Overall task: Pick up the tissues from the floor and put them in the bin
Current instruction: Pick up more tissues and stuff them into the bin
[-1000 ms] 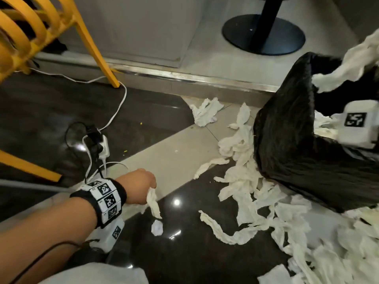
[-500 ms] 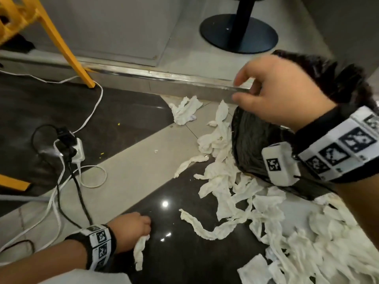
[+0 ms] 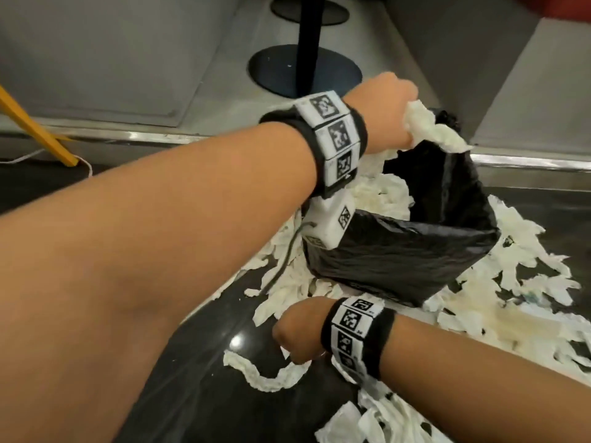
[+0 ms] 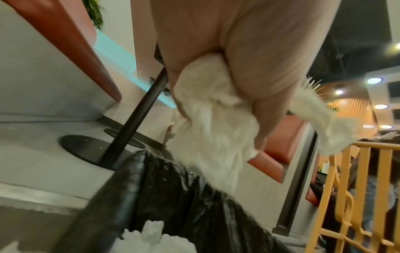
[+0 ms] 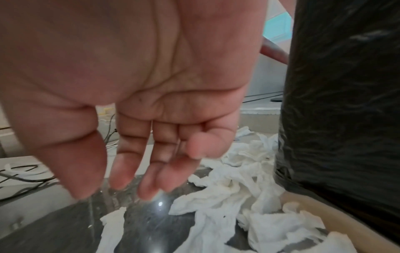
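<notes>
My left hand (image 3: 388,107) is raised over the mouth of the bin (image 3: 415,244), which is lined with a black bag, and it grips a crumpled white tissue (image 3: 430,131). The left wrist view shows that tissue (image 4: 216,123) bunched in the fist above the bin rim (image 4: 164,179), with more tissue (image 4: 151,238) inside. My right hand (image 3: 289,342) is low near the dark floor, open and holding nothing, fingers (image 5: 123,171) pointing down. A long twisted tissue strip (image 3: 265,377) lies just under it. Several tissues (image 3: 499,318) litter the floor around the bin.
A black table pedestal and round base (image 3: 303,71) stand behind the bin on a raised grey platform edged by a metal strip (image 3: 128,139). A yellow chair leg (image 3: 38,132) and a white cable (image 3: 88,166) are at the far left.
My left hand rose from the floor with its tissue and crossed over to the bin's mouth. My right hand left the bin's rim and dropped to the floor by the tissue strip.
</notes>
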